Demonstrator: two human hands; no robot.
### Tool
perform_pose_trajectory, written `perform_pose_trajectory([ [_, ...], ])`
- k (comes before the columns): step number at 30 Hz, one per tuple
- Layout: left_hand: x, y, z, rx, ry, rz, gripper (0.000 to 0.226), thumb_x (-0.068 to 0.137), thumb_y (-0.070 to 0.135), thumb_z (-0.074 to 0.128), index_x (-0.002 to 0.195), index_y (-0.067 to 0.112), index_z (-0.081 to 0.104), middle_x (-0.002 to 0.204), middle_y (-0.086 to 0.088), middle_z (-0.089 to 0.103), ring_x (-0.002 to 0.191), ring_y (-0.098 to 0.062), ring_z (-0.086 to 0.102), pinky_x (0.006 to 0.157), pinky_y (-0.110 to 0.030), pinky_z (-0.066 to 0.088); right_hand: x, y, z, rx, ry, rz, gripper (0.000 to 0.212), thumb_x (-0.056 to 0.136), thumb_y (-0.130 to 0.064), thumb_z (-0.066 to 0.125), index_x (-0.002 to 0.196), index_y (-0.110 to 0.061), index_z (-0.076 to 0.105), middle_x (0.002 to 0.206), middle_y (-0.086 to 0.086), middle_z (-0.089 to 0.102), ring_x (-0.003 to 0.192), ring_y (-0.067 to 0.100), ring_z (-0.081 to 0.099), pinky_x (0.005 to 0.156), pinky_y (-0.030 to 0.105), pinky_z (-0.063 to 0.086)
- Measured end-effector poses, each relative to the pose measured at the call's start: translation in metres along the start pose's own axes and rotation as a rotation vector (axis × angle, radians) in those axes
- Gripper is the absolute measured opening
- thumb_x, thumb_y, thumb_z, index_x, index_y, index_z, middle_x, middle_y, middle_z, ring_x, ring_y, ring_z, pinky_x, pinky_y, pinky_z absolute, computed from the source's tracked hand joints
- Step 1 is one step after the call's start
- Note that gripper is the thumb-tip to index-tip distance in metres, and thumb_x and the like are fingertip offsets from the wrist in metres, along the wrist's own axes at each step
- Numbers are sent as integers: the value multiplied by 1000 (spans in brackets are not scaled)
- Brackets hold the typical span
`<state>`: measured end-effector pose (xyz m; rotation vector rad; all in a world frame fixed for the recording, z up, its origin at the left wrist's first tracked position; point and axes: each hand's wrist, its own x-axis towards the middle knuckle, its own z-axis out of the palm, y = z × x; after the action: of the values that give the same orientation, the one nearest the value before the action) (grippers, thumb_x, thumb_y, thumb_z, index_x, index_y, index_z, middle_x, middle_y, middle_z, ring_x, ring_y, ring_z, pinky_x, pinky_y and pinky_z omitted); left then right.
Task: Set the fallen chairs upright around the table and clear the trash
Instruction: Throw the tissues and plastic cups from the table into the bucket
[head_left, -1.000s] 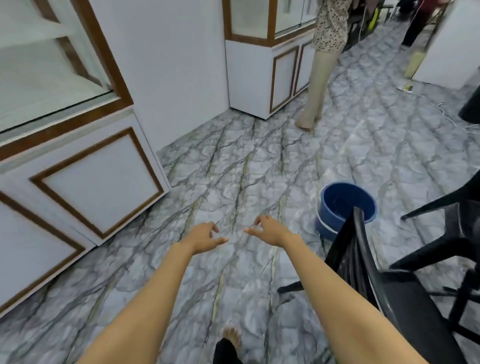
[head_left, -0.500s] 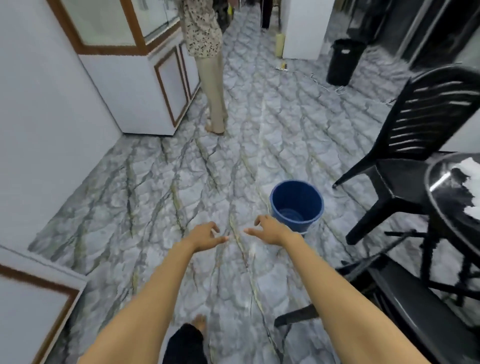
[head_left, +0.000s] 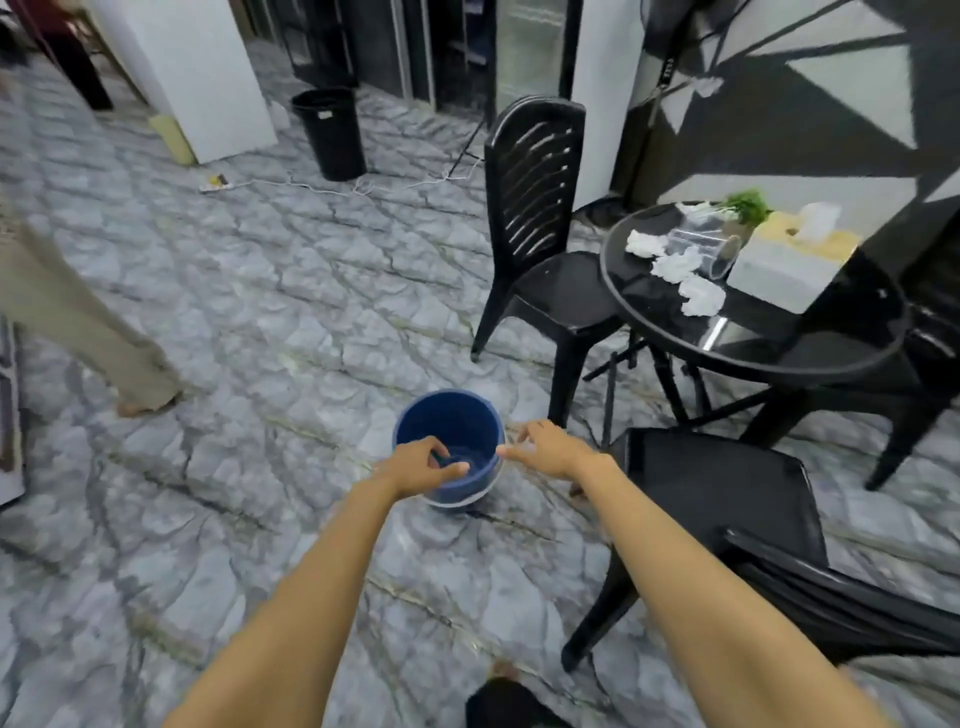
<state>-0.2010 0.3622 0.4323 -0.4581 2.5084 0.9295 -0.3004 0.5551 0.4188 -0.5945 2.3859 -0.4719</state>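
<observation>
The view has swung round to the table (head_left: 753, 358) at 2 o'clock, its crumpled tissues (head_left: 701, 295) uncleared, while the left hand (head_left: 421, 467) and right hand (head_left: 550, 447) stay spread wide, holding nothing.

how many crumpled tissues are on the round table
4 at least. One nearest the upright chair, one beside the tipped clear cup, one nearest the table's front edge, one at the far rim. The tissue box may hide more.
</observation>
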Motion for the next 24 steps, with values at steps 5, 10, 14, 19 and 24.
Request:
perform_pose_trajectory([
  [5, 71, 62, -21, 46, -64, 162, 49, 85, 48, 57, 117, 10, 53, 100, -3, 56, 91, -17, 53, 69, -22, 40, 24, 49, -47, 80, 88, 145, 67, 85, -66, 44, 125, -12, 45, 130, 10, 42, 114, 29, 49, 96, 42, 43],
  [10, 140, 128, -38, 123, -111, 255, 48, 87, 44, 56, 120, 8, 52, 106, -10, 59, 95, -22, 55, 81, -27, 40, 41, 95, -106, 210, 203, 234, 58, 86, -62, 47, 112, -10, 51, 114, 8, 45, 114, 30, 50, 96, 40, 43],
  [14, 192, 182, -42, 139, -113, 337, 51, 85, 49, 57, 119, 11, 53, 106, -6, 58, 103, -23, 56, 86, -31, 43, 52, 130, -145, 324, 299, 307, 63, 89, -56, 48, 126, -5, 47, 136, 12, 37, 125, 30, 42, 101, 39, 37],
  [19, 252, 240, -39, 186, -124, 445, 47, 85, 43, 60, 118, 10, 56, 119, -13, 61, 110, -25, 57, 87, -30, 42, 78, 174, -182, 371, 416, 402, 66, 90, -52, 49, 135, -4, 38, 138, 15, 31, 123, 32, 44, 101, 40, 40],
  [24, 326, 294, -35, 224, -127, 561, 41, 87, 30, 61, 121, 9, 57, 124, -14, 56, 114, -26, 56, 96, -30, 40, 113, 214, -211, 300, 551, 480, 68, 92, -39, 55, 146, -10, 25, 151, 12, 20, 132, 34, 37, 100, 44, 43],
])
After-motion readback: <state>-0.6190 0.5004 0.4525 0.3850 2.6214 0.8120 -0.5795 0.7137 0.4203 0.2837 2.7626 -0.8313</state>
